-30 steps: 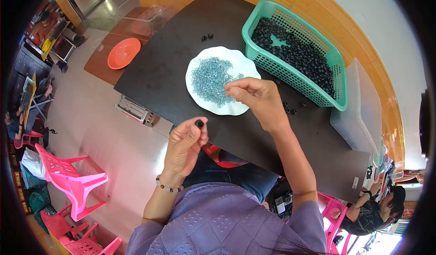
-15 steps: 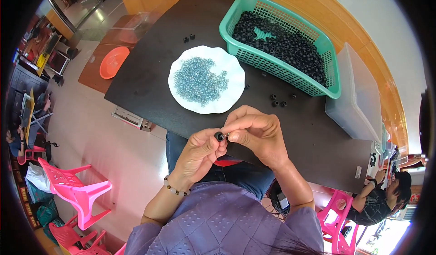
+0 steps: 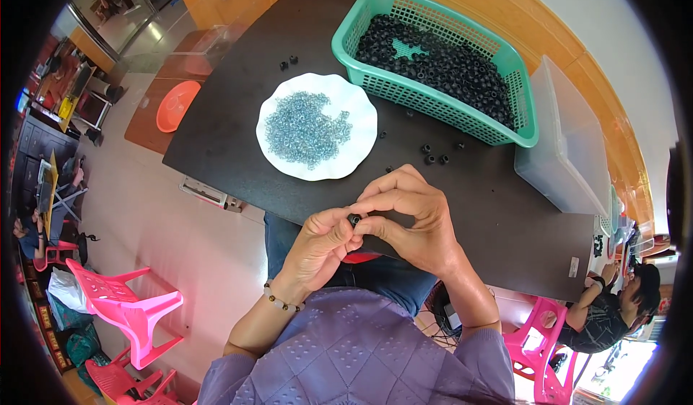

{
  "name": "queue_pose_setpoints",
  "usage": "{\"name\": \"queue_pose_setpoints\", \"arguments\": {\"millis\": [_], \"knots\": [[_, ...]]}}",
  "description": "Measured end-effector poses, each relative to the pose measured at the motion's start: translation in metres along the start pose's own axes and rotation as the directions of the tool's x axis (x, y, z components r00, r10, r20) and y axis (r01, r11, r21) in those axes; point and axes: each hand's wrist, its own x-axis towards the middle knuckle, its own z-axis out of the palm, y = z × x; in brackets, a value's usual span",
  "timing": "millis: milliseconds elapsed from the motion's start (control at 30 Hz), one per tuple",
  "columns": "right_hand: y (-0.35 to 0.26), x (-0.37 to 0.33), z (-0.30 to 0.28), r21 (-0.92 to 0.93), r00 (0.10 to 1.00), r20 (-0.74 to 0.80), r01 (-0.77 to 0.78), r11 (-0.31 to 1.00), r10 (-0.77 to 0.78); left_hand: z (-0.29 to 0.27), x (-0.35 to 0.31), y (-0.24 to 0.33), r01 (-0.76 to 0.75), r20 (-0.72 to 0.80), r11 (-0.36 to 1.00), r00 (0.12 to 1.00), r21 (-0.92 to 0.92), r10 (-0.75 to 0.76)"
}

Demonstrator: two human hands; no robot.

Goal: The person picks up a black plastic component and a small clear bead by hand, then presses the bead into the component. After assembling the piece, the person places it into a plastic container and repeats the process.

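Between the thumb and fingers of my left hand [image 3: 315, 242] is a small, hollow, black round part [image 3: 354, 219], its open end facing up. My right hand [image 3: 411, 217] meets it from the right, thumb and index fingertip closed at its rim. Anything small pinched there is hidden by the fingertips. Just beyond my hands stands a white scalloped plate [image 3: 364, 141] with a heap of tiny clear bluish rings [image 3: 303, 131]. Farther back, a green plastic basket [image 3: 530, 116] holds many black round parts [image 3: 440, 66] like the one in my fingers.
Several loose black parts [image 3: 430, 159] lie on the dark table [image 3: 498, 210] below the basket, with two [image 3: 289, 62] beyond the plate. A clear plastic bin [image 3: 563, 145] stands right of the basket. A pink chair [image 3: 130, 304] is on the left floor; another person [image 3: 613, 311] sits at far right.
My right fingertips have moved onto the black part; the tiny shiny piece seen between them earlier is now hidden. The whole view has shifted slightly.
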Motion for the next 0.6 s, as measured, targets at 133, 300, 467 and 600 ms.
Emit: {"name": "queue_pose_setpoints", "arguments": {"millis": [133,300,467,600], "knots": [[0.001,-0.001,-0.011,0.041,0.999,0.036,-0.012,0.999,0.011,0.004,0.003,-0.002,0.085,0.068,0.993,0.995,-0.083,-0.079],[0.022,-0.008,-0.044,0.079,0.963,-0.122,-0.231,0.97,0.24,0.009,0.002,0.0,0.123,0.03,0.992,0.992,-0.024,-0.123],[0.051,-0.019,-0.071,-0.497,0.946,-0.212,-0.319,0.807,0.244,0.006,0.005,0.004,0.066,0.009,0.996,0.998,0.06,-0.066],[0.059,-0.022,-0.06,-0.474,0.974,-0.119,-0.228,0.85,0.195,0.004,0.007,0.002,0.065,-0.01,0.997,0.998,0.044,-0.064]]}}
